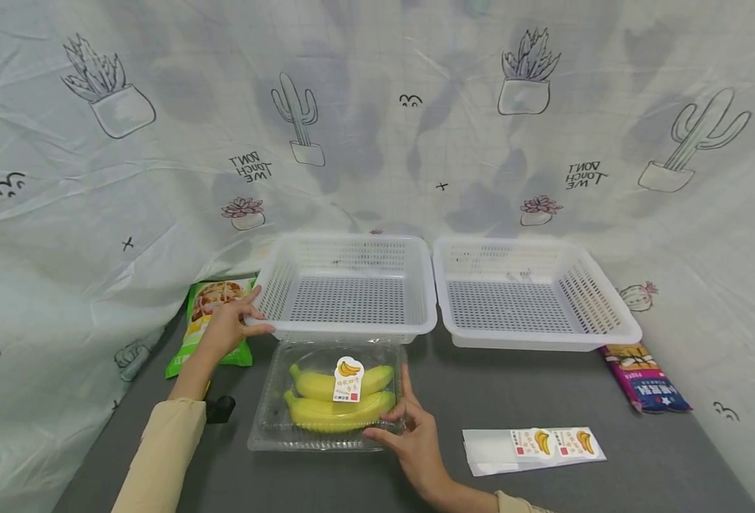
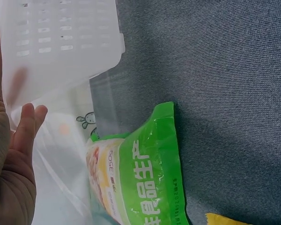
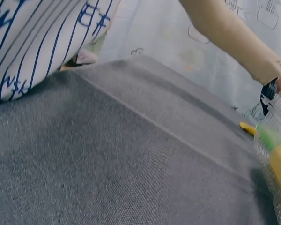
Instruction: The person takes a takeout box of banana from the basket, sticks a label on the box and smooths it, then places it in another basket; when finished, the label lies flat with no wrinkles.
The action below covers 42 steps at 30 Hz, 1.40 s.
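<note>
A clear plastic box [image 1: 264, 420] with bananas [image 1: 341, 412] inside is in the middle of the head view. A white banana sticker [image 1: 348, 381] is on its lid. My right hand [image 1: 418, 442] grips the box's right side, thumb at the near corner. My left hand [image 1: 226, 324] touches the near left corner of the left white basket [image 1: 345, 329], its fingers fairly straight along the rim. In the left wrist view the basket [image 2: 61, 61] is beside those fingers. The right wrist view shows part of the box [image 3: 267, 159] but not the right hand.
A second white basket [image 1: 537, 338] stands to the right. A green snack bag [image 1: 191, 335] lies beside the left arm, a purple pasta packet [image 1: 649, 381] at far right. Backing paper [image 1: 489, 449] with two banana stickers lies at front right. A yellow item [image 2: 222, 219] is partly visible.
</note>
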Each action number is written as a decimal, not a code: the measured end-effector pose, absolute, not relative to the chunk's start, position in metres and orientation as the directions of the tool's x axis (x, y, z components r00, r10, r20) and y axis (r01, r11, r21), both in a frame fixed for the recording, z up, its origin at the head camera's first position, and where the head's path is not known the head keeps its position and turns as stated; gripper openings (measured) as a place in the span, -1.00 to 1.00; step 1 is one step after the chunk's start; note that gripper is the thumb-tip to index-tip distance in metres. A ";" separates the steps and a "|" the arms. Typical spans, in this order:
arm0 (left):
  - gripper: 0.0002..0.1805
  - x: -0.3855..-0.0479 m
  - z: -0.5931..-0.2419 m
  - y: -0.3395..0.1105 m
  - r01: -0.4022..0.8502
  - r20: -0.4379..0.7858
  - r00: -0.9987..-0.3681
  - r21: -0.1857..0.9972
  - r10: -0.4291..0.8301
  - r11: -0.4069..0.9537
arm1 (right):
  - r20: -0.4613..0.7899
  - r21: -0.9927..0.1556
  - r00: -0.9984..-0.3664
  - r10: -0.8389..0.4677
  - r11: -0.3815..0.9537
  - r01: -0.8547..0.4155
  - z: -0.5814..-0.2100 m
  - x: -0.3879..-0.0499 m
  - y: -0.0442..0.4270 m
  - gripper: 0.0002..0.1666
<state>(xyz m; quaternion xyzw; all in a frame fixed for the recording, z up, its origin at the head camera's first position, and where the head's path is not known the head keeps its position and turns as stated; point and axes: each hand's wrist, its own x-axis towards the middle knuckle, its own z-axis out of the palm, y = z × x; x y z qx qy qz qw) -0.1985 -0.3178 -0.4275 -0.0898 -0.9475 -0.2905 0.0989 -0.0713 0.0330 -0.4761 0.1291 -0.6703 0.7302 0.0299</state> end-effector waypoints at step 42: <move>-0.73 -0.197 -0.424 -0.316 0.223 0.239 -0.965 0.529 0.108 0.819 | 0.242 -0.964 -0.964 -0.112 -0.141 -0.225 -0.411 -0.072 0.047 -0.71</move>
